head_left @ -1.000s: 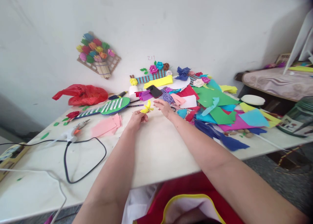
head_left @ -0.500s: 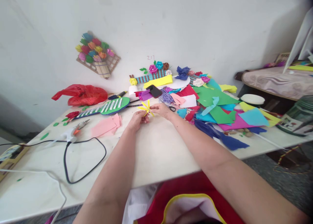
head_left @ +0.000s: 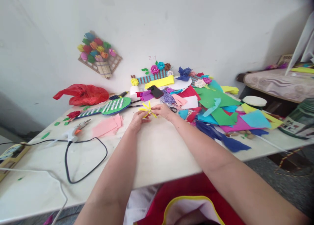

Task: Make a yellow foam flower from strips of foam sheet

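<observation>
Between my hands, above the middle of the table (head_left: 166, 156), is a yellow paper flower (head_left: 148, 110) with thin, spread petals. My left hand (head_left: 139, 119) grips it from the left and below, fingers closed. From the right, my right hand (head_left: 162, 110) pinches the flower near its centre. The exact fingertip contact is too small to make out. Just beyond the hands lie dark sticks (head_left: 136, 106) and a dark phone (head_left: 155, 92). Pink paper sheets (head_left: 108, 126) lie left of my left hand.
A glue gun (head_left: 72, 133) with a looping black cord (head_left: 106, 154) lies on the left, near a red plastic bag (head_left: 84, 94). Coloured paper pieces (head_left: 216, 100) are heaped on the right. A large glass jar (head_left: 300, 120) stands at the right edge.
The flower has turned slightly between my fingers, and the left fingers have shifted a little. Both hands stay in about the same place. The whole view has moved slightly.
</observation>
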Motion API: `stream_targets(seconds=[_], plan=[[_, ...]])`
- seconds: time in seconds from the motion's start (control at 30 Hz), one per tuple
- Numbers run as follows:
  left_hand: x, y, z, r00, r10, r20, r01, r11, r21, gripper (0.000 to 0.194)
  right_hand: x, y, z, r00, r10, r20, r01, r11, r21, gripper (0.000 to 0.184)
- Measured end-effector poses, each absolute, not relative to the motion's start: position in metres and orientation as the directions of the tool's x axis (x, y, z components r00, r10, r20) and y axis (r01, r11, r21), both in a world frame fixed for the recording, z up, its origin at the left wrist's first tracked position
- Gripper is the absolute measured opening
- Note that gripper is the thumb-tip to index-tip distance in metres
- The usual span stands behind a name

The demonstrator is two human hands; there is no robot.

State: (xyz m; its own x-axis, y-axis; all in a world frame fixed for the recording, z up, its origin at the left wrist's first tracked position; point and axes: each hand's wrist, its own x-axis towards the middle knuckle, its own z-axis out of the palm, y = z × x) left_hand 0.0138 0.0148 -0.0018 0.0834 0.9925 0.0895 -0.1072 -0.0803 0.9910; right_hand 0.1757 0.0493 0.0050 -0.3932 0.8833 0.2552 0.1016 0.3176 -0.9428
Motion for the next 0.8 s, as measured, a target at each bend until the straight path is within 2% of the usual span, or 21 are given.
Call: stream_targets(seconds=[0.2,0.6,0.8], plan=[[0.014,0.015,-0.004,0.005,0.994,0.106,-0.065,-0.105,0.992,0.035,0.172,0.045,0.007,-0.369,0.910,0.191,0.092,0.240,-0.966,0.027],[0.014,0.017,-0.006,-0.030,0.993,0.117,-0.048,-0.119,0.992,0.033,0.170,0.038,0.010,-0.411,0.897,0.162,0.109,0.224,-0.968,0.024],[0.013,0.018,-0.005,-0.073,0.991,0.111,-0.080,-0.117,0.990,0.032,0.170,0.037,0.011,-0.366,0.915,0.171,0.131,0.233,-0.964,0.022]])
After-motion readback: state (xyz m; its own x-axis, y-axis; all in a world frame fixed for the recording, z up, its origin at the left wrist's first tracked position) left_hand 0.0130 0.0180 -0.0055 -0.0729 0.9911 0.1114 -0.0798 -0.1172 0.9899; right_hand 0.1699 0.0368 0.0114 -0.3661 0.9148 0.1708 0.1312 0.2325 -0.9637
